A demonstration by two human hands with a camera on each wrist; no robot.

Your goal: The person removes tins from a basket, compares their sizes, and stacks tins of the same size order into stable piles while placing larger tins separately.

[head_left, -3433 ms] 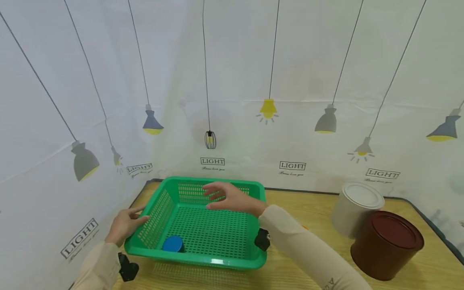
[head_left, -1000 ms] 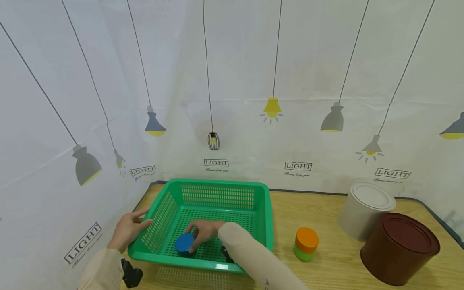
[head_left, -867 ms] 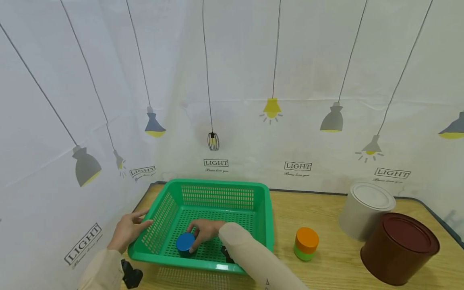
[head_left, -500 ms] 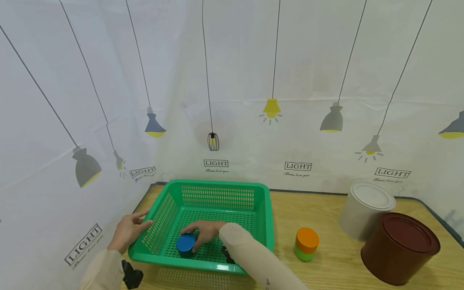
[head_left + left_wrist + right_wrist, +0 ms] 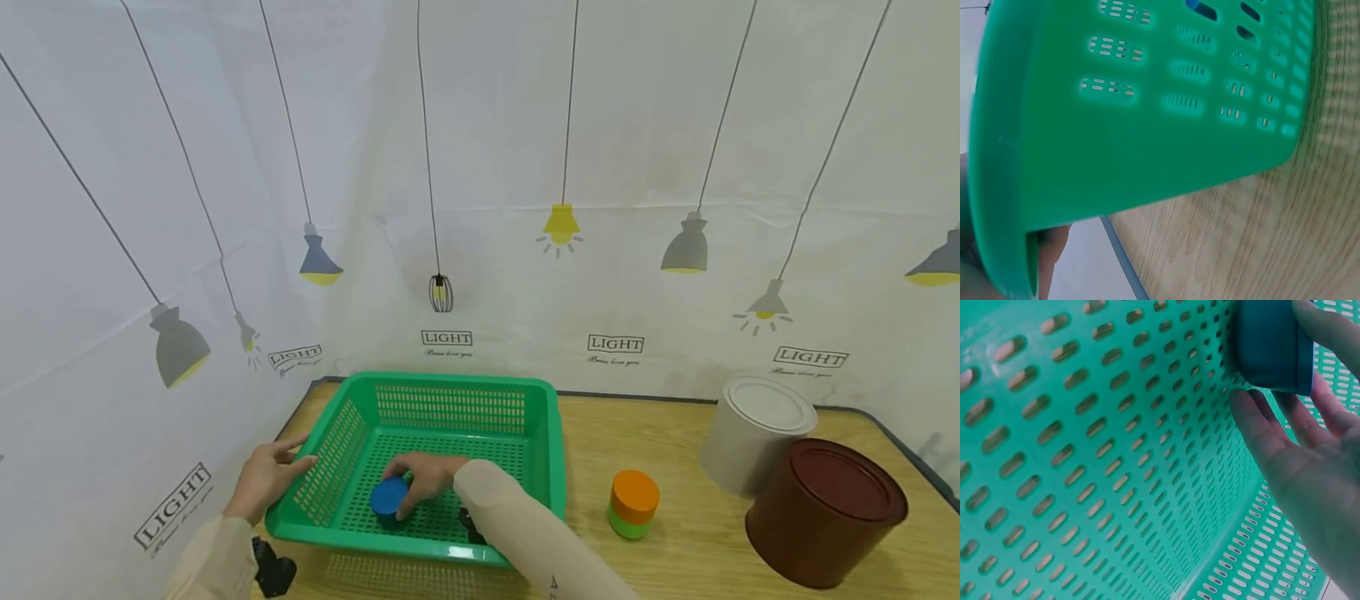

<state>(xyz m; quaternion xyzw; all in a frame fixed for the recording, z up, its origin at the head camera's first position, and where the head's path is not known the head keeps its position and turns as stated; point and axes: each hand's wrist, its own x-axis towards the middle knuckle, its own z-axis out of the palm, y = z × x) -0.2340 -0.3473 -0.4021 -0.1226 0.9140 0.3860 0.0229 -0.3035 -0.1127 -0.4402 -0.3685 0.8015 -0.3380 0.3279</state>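
Observation:
A round jar with a blue lid (image 5: 387, 497) stands in the left front part of a green plastic basket (image 5: 559, 467). My right hand (image 5: 429, 477) reaches into the basket and holds this jar between thumb and fingers. In the right wrist view the jar (image 5: 1267, 347) looks dark blue, with the thumb on one side and the fingertips (image 5: 1244, 403) on the other. My left hand (image 5: 261, 479) grips the basket's left rim. From the left wrist, the basket's outer wall (image 5: 1104, 169) hides most of that hand.
An orange-lidded jar with a light green base (image 5: 633, 504) stands right of the basket. Farther right are a white can (image 5: 757, 433) and a dark red-brown can (image 5: 825, 508) on the wooden table (image 5: 622, 417). A white sheet printed with lamps (image 5: 510, 300) hangs behind.
My right hand has come down into the basket and taken hold of the blue-lidded jar, which has shifted slightly right. My left hand stays on the rim.

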